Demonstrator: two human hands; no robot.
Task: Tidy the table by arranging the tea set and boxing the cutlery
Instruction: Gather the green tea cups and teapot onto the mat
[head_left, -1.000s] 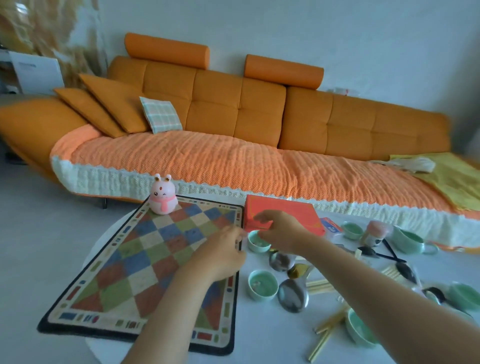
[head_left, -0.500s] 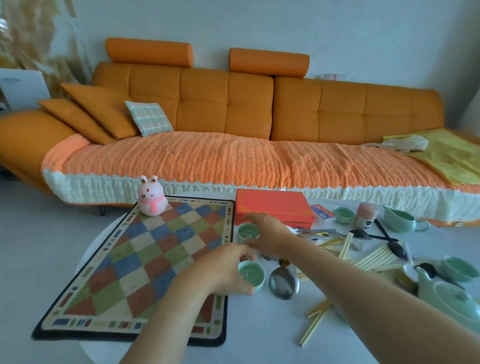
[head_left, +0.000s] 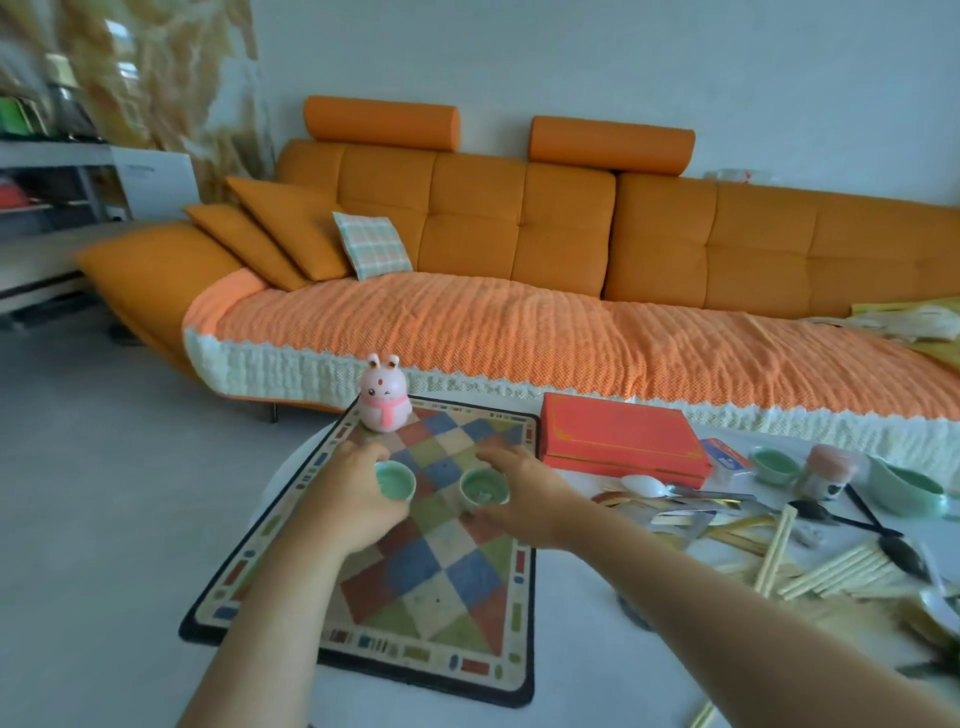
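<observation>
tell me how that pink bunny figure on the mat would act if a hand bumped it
The pink bunny figure looks rounded and egg-shaped, so it would probably rock or tip rather than slide. Its glossy surface suggests hard, light plastic. The woven-looking mat beneath likely grips its base, favouring toppling.

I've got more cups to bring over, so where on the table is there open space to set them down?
The near half of the checkered mat is bare, below the left hand and right hand with their cups. Bare tabletop runs between the mat and the chopsticks. Right of the red box it is crowded with cutlery.
</observation>
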